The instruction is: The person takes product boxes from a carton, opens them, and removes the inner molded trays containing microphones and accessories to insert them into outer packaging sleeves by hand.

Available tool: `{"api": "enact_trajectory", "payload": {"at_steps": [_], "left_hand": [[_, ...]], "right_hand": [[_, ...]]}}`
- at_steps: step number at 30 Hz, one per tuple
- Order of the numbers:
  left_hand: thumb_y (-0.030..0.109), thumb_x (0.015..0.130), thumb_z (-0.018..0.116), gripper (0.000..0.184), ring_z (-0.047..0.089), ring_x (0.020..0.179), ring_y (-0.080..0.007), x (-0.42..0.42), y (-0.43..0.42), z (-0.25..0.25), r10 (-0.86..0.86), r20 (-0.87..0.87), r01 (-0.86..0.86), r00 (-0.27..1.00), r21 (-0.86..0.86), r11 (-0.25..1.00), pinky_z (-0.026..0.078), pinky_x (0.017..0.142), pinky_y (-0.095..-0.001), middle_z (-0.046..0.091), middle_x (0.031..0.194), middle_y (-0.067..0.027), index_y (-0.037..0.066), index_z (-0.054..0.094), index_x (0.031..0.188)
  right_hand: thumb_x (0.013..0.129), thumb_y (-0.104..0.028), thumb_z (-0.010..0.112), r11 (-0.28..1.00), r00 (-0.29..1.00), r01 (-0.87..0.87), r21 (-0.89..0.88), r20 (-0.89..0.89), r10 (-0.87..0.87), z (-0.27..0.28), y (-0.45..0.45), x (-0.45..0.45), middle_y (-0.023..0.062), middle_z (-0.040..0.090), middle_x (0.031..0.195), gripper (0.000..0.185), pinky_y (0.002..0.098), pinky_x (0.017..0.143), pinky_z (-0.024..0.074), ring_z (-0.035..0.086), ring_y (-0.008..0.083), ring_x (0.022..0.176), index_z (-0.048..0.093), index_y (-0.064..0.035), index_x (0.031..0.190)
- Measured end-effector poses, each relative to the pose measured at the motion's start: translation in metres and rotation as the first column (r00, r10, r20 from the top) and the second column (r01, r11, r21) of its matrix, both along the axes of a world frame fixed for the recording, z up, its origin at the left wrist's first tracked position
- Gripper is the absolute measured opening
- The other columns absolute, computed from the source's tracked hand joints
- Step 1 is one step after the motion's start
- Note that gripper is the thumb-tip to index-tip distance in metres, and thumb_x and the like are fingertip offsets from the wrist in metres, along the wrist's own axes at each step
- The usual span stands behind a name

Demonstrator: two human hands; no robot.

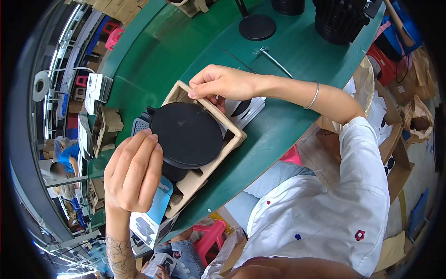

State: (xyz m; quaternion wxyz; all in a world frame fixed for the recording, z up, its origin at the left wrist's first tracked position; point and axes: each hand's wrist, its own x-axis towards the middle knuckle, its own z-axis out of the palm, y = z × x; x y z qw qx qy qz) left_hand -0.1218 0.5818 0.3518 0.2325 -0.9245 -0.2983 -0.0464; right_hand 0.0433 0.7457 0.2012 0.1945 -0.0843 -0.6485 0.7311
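Observation:
A flat black round base (186, 132) lies tilted over a brown molded-pulp tray (206, 174). My left hand (132, 172) has its fingers closed at the base's near-left edge; the thumb is hidden. With thumb on top and fingers curled behind, my right hand (223, 83) grips the tray's upper wall. Other black parts show beneath and beside the base, including a grey perforated piece (139, 125). Below the tray sits a printed white box (146, 228) with a blue flap (161, 200). A stack of printed sheets (251, 111) lies behind my right hand.
On the green table (158, 51) are another black round base (257, 27), a long screw (276, 63), and black stacked parts (339, 21). White boxes (97, 93) and a pulp tray (108, 128) stand at left. Another person's hands hold a box (160, 265) at the bottom.

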Motion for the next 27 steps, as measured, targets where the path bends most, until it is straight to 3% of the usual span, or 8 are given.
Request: {"api": "enact_trajectory", "payload": {"at_steps": [8,11,14,15,17,20,24,27], "left_hand": [[-0.003,0.065,0.069,0.022,0.067,0.085,-0.0332,0.003,0.004,0.005,0.033,0.004,-0.032,0.999,-0.038,0.999,0.058,0.07,-0.0389,0.064,0.091,-0.0198,-0.01,0.063,0.085],[-0.003,0.064,0.069,0.023,0.067,0.084,-0.0329,0.006,0.009,0.009,0.032,0.007,-0.032,0.999,-0.045,0.998,0.058,0.069,-0.0386,0.064,0.09,-0.0198,-0.009,0.063,0.085],[-0.003,0.064,0.069,0.021,0.067,0.083,-0.0324,0.009,0.013,0.007,0.01,-0.003,-0.011,1.0,-0.056,0.998,0.058,0.068,-0.0383,0.064,0.089,-0.0195,-0.009,0.063,0.084],[-0.004,0.065,0.069,0.021,0.067,0.083,-0.0323,0.01,0.014,0.007,-0.001,-0.01,0.0,1.0,-0.061,0.998,0.058,0.068,-0.0381,0.064,0.089,-0.0194,-0.009,0.063,0.084],[-0.005,0.065,0.068,0.02,0.067,0.083,-0.0322,0.01,0.013,0.005,-0.014,-0.015,0.014,1.0,-0.043,0.999,0.058,0.068,-0.0381,0.064,0.088,-0.0194,-0.009,0.063,0.083],[-0.007,0.065,0.068,0.019,0.067,0.084,-0.0326,0.006,0.009,0.001,-0.012,-0.011,0.012,1.0,-0.017,1.0,0.058,0.068,-0.0386,0.064,0.089,-0.0199,-0.01,0.063,0.083],[-0.008,0.067,0.068,0.018,0.067,0.084,-0.0343,0.001,0.003,0.0,0.023,0.002,-0.023,1.0,-0.004,1.0,0.058,0.068,-0.0399,0.064,0.09,-0.0211,-0.011,0.062,0.084],[-0.008,0.068,0.067,0.019,0.067,0.085,-0.0353,-0.003,0.001,0.0,0.039,0.024,-0.039,0.999,-0.002,0.999,0.058,0.068,-0.0405,0.064,0.091,-0.0215,-0.011,0.061,0.085]], "right_hand": [[0.094,-0.029,0.055,0.999,1.0,-0.019,-0.031,-0.005,0.018,-0.001,0.0,0.001,0.0014,0.05,0.062,0.031,0.0259,0.051,0.0502,0.062,0.0134,0.053,0.056,-0.0043,0.076],[0.097,-0.029,0.052,1.0,1.0,-0.013,-0.027,0.01,0.013,0.0,-0.001,0.001,-0.0022,0.052,0.06,0.035,0.0231,0.049,0.0496,0.055,0.0066,0.053,0.052,-0.0078,0.069],[0.095,-0.029,0.055,0.988,0.99,0.118,0.104,0.066,-0.125,0.014,-0.011,0.009,0.0015,0.055,0.069,0.032,0.0238,0.051,0.048,0.054,0.0072,0.059,0.054,-0.006,0.073],[0.094,-0.028,0.055,0.909,0.954,0.298,0.292,-0.082,-0.287,0.013,-0.014,0.01,0.0029,0.056,0.074,0.028,0.0255,0.055,0.0481,0.053,0.0092,0.064,0.058,-0.0053,0.077],[0.09,-0.025,0.057,0.562,0.769,0.639,0.525,-0.439,-0.465,0.011,-0.018,0.011,0.0058,0.056,0.085,0.024,0.0289,0.064,0.0483,0.052,0.0133,0.073,0.066,-0.004,0.084],[0.085,-0.023,0.059,0.485,0.704,0.674,0.557,-0.684,-0.193,0.016,-0.023,0.018,0.0062,0.053,0.09,0.023,0.0362,0.081,0.0432,0.047,0.023,0.088,0.073,-0.0067,0.095],[0.085,-0.021,0.057,0.523,0.779,0.571,0.633,-0.619,-0.101,0.009,-0.031,0.014,0.0048,0.053,0.089,0.027,0.0359,0.083,0.0414,0.045,0.0237,0.087,0.075,-0.006,0.098],[0.083,-0.019,0.052,0.522,0.816,0.524,0.673,-0.572,-0.08,0.008,-0.029,0.017,0.0072,0.054,0.093,0.036,0.0375,0.082,0.041,0.045,0.0253,0.088,0.071,-0.0063,0.111]]}}
